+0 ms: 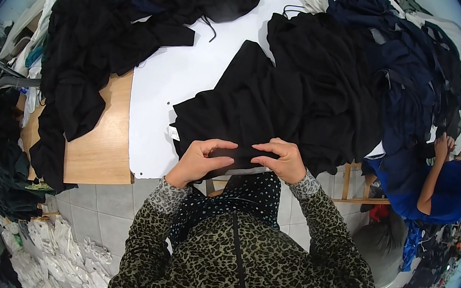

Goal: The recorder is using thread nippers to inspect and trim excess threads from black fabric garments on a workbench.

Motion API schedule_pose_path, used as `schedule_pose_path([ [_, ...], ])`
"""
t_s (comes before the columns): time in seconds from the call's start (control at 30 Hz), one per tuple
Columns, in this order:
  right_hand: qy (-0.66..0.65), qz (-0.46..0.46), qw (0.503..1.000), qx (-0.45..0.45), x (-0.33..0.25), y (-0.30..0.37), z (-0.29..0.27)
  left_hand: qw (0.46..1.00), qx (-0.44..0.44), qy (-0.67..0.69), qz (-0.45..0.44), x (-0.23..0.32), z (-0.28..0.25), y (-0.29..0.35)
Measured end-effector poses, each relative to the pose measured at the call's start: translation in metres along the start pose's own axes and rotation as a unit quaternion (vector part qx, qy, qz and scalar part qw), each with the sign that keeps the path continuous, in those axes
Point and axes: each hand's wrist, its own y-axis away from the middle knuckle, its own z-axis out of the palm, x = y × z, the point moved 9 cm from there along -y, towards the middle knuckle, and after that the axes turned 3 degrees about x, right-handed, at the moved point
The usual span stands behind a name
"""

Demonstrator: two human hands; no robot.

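A black garment lies spread over the near side of the white-topped table, with a small white label at its left edge. At its near edge, my left hand holds the cloth, thumb and forefinger curved with black fabric between them. Facing it a short way to the right, my right hand grips the same edge in a similar way. The other fingers of both hands are partly hidden. More black fabric adjoins this garment on the right; where one piece ends I cannot tell.
Black garments are heaped at the left, over the white sheet and a wooden board. Dark blue garments are piled at the right. Beside them sits a person in blue. White bundles lie on the tiled floor.
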Motion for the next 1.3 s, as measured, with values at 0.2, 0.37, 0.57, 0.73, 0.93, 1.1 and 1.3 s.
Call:
schedule_pose_path([
  [0.2, -0.066, 0.025, 0.998, 0.003, 0.005, 0.0, 0.006, 1.0, 0.0, -0.016, -0.001, -0.002, -0.001, -0.002],
  [0.37, -0.128, 0.082, 0.988, -0.001, 0.01, -0.001, 0.01, 0.996, -0.003, -0.052, 0.069, 0.008, 0.004, -0.006],
  [0.57, -0.043, 0.035, 0.998, 0.002, 0.005, -0.004, 0.008, 0.867, 0.119, -0.342, 0.343, 0.07, 0.019, 0.009],
  [0.73, -0.072, 0.073, 0.995, -0.017, 0.013, -0.004, 0.015, 0.853, 0.11, -0.339, 0.381, 0.065, 0.041, 0.005],
  [0.93, -0.092, 0.068, 0.993, 0.002, 0.018, -0.006, 0.017, 0.887, 0.114, -0.336, 0.296, 0.053, 0.039, -0.013],
  [1.1, -0.171, 0.15, 0.974, -0.016, 0.031, -0.003, 0.017, 0.982, 0.022, -0.144, 0.124, 0.028, 0.029, -0.03],
  [1.3, -0.144, 0.113, 0.983, -0.017, 0.03, -0.003, 0.021, 0.902, 0.058, -0.335, 0.266, 0.045, 0.042, -0.019],
])
